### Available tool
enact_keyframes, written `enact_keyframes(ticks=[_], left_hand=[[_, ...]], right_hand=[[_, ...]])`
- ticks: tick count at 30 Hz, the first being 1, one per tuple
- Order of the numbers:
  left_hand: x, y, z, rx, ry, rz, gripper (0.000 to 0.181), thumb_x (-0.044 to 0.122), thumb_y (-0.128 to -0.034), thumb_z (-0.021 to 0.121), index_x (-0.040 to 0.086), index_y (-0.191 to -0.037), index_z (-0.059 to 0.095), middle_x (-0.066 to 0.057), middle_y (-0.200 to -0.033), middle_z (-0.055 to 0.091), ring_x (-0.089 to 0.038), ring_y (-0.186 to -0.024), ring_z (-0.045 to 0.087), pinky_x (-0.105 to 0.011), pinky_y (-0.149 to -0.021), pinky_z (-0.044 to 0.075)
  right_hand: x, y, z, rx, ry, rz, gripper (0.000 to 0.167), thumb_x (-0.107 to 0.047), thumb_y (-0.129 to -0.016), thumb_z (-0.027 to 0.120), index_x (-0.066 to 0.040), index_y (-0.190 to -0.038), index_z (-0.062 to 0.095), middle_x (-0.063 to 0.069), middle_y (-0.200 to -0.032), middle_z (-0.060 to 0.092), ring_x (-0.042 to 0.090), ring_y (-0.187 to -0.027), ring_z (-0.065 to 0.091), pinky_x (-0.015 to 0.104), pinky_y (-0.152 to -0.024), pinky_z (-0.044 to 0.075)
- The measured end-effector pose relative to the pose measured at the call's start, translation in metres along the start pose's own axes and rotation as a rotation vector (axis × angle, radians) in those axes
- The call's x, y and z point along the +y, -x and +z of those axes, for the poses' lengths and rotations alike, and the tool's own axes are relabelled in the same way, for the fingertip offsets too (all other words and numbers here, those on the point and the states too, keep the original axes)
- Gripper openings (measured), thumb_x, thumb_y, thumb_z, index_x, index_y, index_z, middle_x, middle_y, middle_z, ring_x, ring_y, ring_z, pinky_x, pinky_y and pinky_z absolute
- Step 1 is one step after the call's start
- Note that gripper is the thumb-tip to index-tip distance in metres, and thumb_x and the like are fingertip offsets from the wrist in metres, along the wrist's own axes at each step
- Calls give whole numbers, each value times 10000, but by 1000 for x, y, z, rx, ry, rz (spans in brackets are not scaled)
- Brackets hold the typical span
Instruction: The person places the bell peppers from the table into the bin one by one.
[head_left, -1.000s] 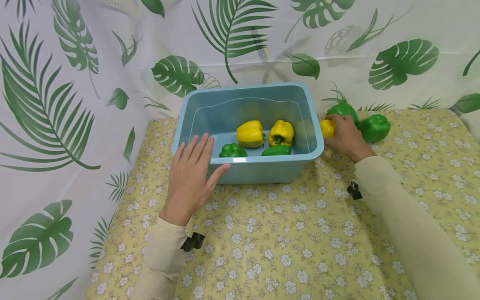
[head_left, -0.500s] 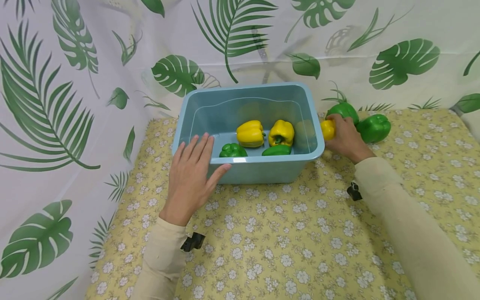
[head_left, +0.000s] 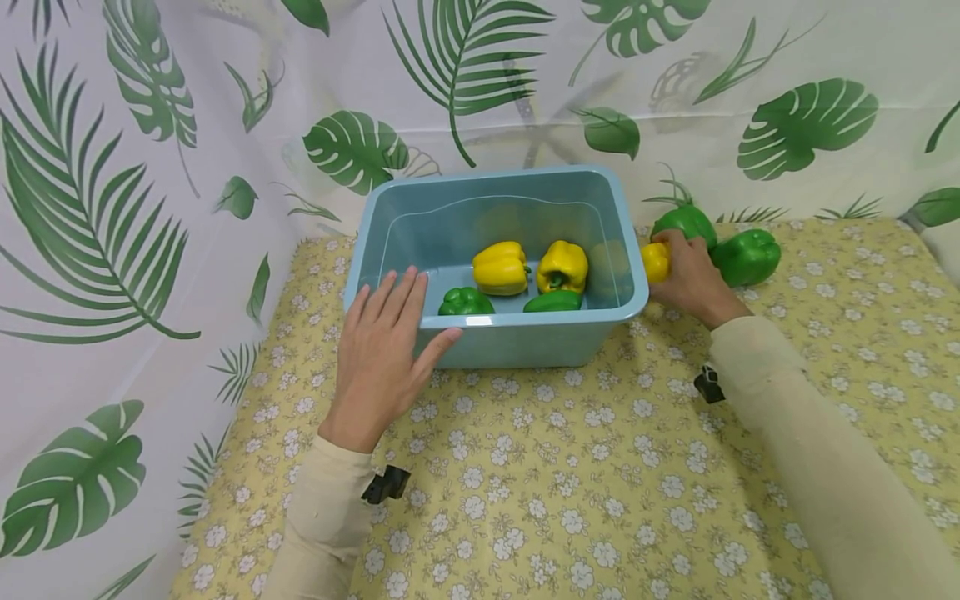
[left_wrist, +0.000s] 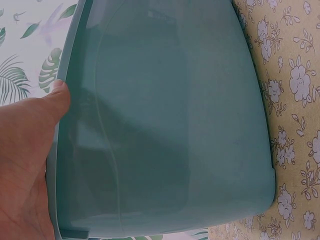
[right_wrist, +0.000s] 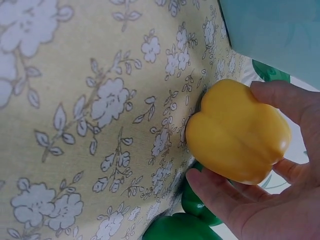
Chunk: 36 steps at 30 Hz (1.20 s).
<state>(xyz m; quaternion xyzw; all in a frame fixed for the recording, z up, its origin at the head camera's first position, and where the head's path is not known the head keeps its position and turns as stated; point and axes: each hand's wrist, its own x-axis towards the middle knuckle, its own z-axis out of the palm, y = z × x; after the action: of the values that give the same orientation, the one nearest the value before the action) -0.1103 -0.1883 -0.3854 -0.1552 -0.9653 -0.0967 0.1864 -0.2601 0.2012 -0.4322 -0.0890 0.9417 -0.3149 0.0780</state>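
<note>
A blue bin (head_left: 517, 343) holds two yellow peppers (head_left: 500, 268) and two green ones (head_left: 552, 301). My left hand (head_left: 382, 358) rests on the bin's near left rim with straight fingers spread and the thumb apart; the left wrist view shows the thumb (left_wrist: 59, 97) on the rim. Just right of the bin, my right hand (head_left: 696, 279) grips a yellow pepper (head_left: 655, 260). In the right wrist view that pepper (right_wrist: 237, 132) is pinched between thumb and fingers, low against the tablecloth. Two green peppers (head_left: 748, 257) lie beside and behind the right hand.
The flowered yellow tablecloth (head_left: 570, 467) spreads in front of the bin and to its right. A white leaf-printed cloth (head_left: 262, 50) stands behind the bin and along the left side. A black device (head_left: 386, 484) sits at the left wrist, another (head_left: 708, 382) at the right.
</note>
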Motion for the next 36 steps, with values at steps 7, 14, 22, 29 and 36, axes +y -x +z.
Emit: enact_keyframes(ticks=[7,14,22,29,36], left_hand=[[0,0,0,-2,0,-2,798,641,-1026,372,52,-1563,389,-143,-1584,402,-332,-1480,334,-466,-1252,128],[0,0,-1,-19,-2,-11,773,590,-1020,476,55,-1569,377,-138,-1592,390,-329,-1485,325,-462,-1254,115],[0,0,0,-19,-2,-13,791,630,-1024,404,56,-1568,379,-137,-1593,389,-328,-1487,322,-469,-1253,118],[1,0,-1,-17,1,-14,763,568,-1017,505,54,-1567,381,-141,-1591,392,-331,-1486,323,-478,-1250,128],[1,0,-1,-9,-2,-7,772,596,-1021,465,56,-1566,384,-143,-1586,399,-335,-1481,331,-474,-1250,130]], right_hand=[[3,1,0,-16,-2,-2,862,-259,-907,730,74,-1532,240,419,-1361,286,515,-1152,369,657,-841,463],[3,2,0,-23,-16,-10,848,-251,-913,714,90,-1523,236,408,-1349,309,508,-1145,374,643,-839,465],[4,2,0,-22,-58,-26,830,-197,-909,718,137,-1492,231,403,-1339,340,488,-1095,443,605,-849,474],[7,4,0,-38,-75,-35,837,-158,-910,718,142,-1502,208,418,-1343,351,497,-1085,473,596,-844,481],[9,5,-1,-39,-65,-65,811,-139,-911,721,150,-1495,239,408,-1320,418,491,-1054,523,565,-813,501]])
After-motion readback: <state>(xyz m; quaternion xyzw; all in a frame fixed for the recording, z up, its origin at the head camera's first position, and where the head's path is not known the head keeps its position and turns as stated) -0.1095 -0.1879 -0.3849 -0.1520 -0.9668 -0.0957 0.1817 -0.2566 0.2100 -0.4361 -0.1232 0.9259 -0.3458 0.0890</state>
